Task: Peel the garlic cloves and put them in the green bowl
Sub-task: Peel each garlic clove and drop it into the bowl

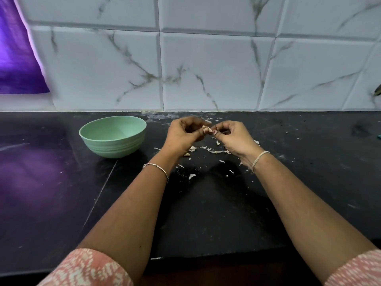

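Garlic clove [206, 129], small, pale cream and partly hidden by our fingertips, is held in the air between our two hands, above the black stone counter [206, 213] and near the back wall. Our left hand [181, 136] has its fingers curled in and pinches the garlic clove between thumb and forefinger. Our right hand [234, 139] is curled too, its thumb and forefinger nipping the end of the clove that faces it. We cannot tell whether they hold loose skin or the clove itself. The fingertips of the two hands meet at the clove.

Below the hands, thin white scraps of papery garlic peel [215, 151] lie scattered on the counter, most of them under and between our wrists, a few nearer to us. The round, pale green bowl [112, 146], ridged on its lower wall, stands upright on the counter to the left of our left hand, near it but apart.

A thin silver chain bracelet [155, 166] circles our left wrist and a pale cream band [260, 158] our right. Pink sleeves with a white print [88, 269] cover our arms at the bottom edge. Behind the counter rises a wall of white marble-veined tiles [206, 69]. A purple cloth [18, 58] hangs at the upper left, its colour mirrored on the glossy counter.
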`<state>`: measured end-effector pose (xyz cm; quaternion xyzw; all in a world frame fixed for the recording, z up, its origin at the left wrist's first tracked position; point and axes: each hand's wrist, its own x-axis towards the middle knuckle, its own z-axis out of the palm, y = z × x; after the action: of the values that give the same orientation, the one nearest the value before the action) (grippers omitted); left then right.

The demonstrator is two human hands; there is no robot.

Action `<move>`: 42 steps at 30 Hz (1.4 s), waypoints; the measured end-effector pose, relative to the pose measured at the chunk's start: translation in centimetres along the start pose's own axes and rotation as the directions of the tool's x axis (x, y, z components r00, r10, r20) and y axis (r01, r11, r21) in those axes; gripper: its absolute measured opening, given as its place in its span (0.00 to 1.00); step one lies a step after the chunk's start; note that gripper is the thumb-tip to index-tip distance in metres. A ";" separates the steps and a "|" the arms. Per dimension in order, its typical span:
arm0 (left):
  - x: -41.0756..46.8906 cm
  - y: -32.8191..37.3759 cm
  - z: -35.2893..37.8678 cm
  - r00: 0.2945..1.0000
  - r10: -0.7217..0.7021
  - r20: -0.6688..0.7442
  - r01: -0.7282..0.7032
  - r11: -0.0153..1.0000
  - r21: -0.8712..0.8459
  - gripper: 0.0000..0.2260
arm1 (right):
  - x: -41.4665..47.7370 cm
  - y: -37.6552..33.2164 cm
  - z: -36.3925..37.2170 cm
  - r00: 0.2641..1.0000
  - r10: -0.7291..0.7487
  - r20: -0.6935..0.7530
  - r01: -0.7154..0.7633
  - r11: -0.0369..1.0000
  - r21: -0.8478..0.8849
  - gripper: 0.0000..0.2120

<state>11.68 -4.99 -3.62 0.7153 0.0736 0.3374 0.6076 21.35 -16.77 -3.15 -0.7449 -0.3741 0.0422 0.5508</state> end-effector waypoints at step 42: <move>0.0 -0.1 0.9 0.993 -0.103 -0.066 0.092 0.984 -0.155 0.02 | -0.3 -1.0 0.1 0.953 -0.184 -0.239 0.166 0.981 -0.096 0.05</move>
<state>12.22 -5.73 -3.71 0.6495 0.1049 0.3382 0.6729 20.60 -16.75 -2.40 -0.7283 -0.3686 -0.1139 0.5664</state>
